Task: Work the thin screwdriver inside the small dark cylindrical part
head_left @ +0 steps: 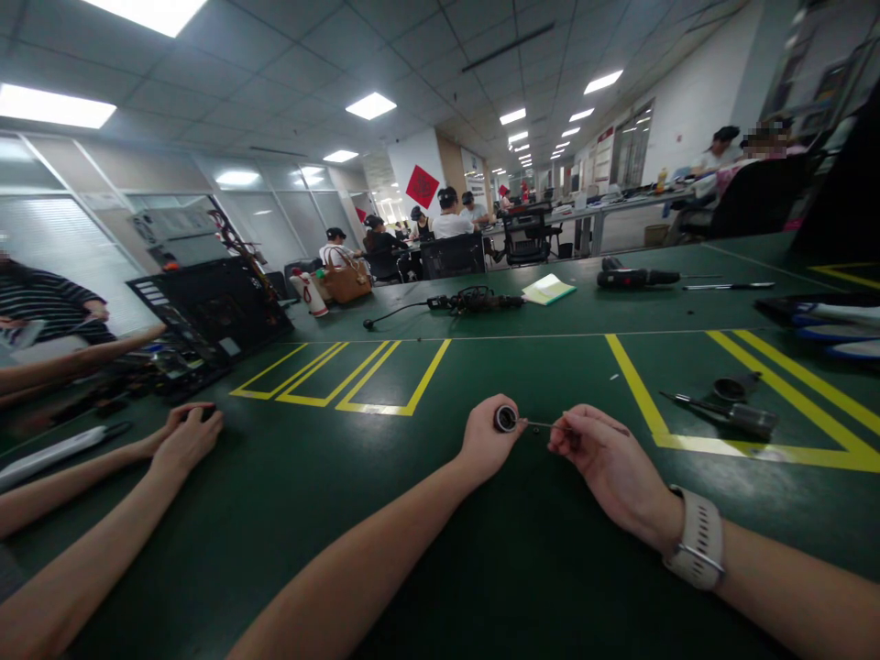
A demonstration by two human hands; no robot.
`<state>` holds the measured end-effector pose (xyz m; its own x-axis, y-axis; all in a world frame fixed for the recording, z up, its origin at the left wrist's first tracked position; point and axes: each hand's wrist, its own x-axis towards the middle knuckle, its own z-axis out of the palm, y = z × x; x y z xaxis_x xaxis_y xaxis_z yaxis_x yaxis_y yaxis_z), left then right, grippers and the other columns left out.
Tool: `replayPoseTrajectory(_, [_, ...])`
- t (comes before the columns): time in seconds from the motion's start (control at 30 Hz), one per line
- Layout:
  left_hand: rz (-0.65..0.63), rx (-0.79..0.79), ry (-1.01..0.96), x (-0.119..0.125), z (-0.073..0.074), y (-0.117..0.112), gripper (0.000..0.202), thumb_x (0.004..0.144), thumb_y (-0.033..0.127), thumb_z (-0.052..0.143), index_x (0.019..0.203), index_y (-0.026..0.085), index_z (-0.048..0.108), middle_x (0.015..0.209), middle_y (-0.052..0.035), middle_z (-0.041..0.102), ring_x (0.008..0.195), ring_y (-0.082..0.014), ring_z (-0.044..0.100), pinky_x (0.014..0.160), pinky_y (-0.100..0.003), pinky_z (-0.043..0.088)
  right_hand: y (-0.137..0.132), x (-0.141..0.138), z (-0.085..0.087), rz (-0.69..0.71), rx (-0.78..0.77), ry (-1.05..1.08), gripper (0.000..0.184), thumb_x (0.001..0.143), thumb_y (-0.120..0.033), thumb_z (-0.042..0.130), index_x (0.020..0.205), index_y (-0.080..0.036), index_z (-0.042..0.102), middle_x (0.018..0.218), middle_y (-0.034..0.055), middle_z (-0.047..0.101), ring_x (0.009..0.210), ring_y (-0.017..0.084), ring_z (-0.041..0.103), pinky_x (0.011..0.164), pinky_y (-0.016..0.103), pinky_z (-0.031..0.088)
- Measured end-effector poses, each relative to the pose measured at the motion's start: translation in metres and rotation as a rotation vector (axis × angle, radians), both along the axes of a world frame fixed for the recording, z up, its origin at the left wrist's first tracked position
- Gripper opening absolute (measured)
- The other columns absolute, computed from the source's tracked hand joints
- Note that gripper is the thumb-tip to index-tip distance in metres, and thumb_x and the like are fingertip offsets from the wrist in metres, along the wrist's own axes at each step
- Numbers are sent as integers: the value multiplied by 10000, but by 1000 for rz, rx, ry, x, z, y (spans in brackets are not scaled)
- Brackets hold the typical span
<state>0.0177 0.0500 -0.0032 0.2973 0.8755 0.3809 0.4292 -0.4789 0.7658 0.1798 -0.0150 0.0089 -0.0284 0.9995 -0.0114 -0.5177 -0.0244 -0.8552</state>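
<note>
My left hand is closed around a small dark cylindrical part, its round open end with a pale metal rim facing me. Pinched in the fingers of my right hand is a thin metal rod, which points left to the rim of that part. Whether its tip is inside or beside the part I cannot tell. Just below the rod a tiny dark piece shows against the green table. Farther right, a metal cylinder with a slim pointed end lies near a dark ring-shaped part.
Yellow tape outlines mark the green table. Behind lie a corded tool, a notepad, a power screwdriver and a pen. At left, a co-worker's hands rest near a white tool.
</note>
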Motion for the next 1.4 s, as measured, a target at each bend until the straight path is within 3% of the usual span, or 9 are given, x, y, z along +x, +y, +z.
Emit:
replayPoseTrajectory(0.27, [-10, 96, 128, -1, -3, 0, 82, 708, 196, 638, 689, 171, 563, 674, 20, 551, 641, -135, 506, 596, -248, 383, -8, -8, 7, 47, 64, -202, 132, 801, -283, 630, 706, -204, 677, 712, 12, 649, 712, 183, 565, 710, 349, 419])
replayPoseTrajectory(0.7, [-22, -7, 112, -1, -1, 0, 166, 703, 268, 697, 761, 169, 577, 766, 12, 585, 702, -142, 532, 643, -259, 418, -4, -2, 7, -210, 121, -160, 157, 776, -287, 590, 636, -218, 605, 616, -19, 564, 610, 151, 501, 588, 292, 396])
replayPoseTrajectory(0.93, [1, -1, 336, 1, 11, -6, 303, 754, 453, 618, 888, 184, 584, 867, -16, 602, 786, -178, 541, 696, -302, 417, 3, 0, 0, -291, 56, -216, 76, 768, -290, 634, 715, -238, 615, 707, -24, 574, 686, 160, 523, 646, 306, 435])
replayPoseTrajectory(1.07, [-12, -1, 481, 6, 17, -8, 240, 864, 376, 445, 948, 195, 579, 931, -31, 598, 886, -197, 531, 801, -352, 387, 9, 2, -7, -271, -27, -282, 105, 732, -284, 679, 822, -233, 659, 826, 15, 627, 818, 219, 572, 721, 374, 457])
replayPoseTrajectory(1.23, [-38, 4, 544, 6, 16, -8, 260, 881, 289, 342, 949, 193, 574, 935, -42, 570, 906, -201, 509, 825, -366, 370, 11, 2, -9, -247, -53, -309, 149, 716, -286, 695, 852, -228, 685, 900, 30, 648, 901, 244, 583, 779, 399, 453])
replayPoseTrajectory(1.33, [-55, -29, 457, 3, 14, -5, 297, 884, 246, 288, 929, 190, 577, 916, -36, 567, 898, -187, 512, 825, -347, 373, 9, 2, -4, -260, -23, -276, 119, 744, -328, 662, 790, -218, 670, 808, 23, 643, 814, 214, 592, 725, 363, 466])
replayPoseTrajectory(1.4, [-74, -34, 359, 1, 12, -3, 326, 888, 229, 262, 887, 181, 585, 886, -33, 569, 877, -176, 519, 810, -324, 384, 8, 2, 0, -267, 13, -250, 196, 780, -380, 613, 673, -215, 623, 670, 4, 603, 669, 176, 566, 631, 322, 458])
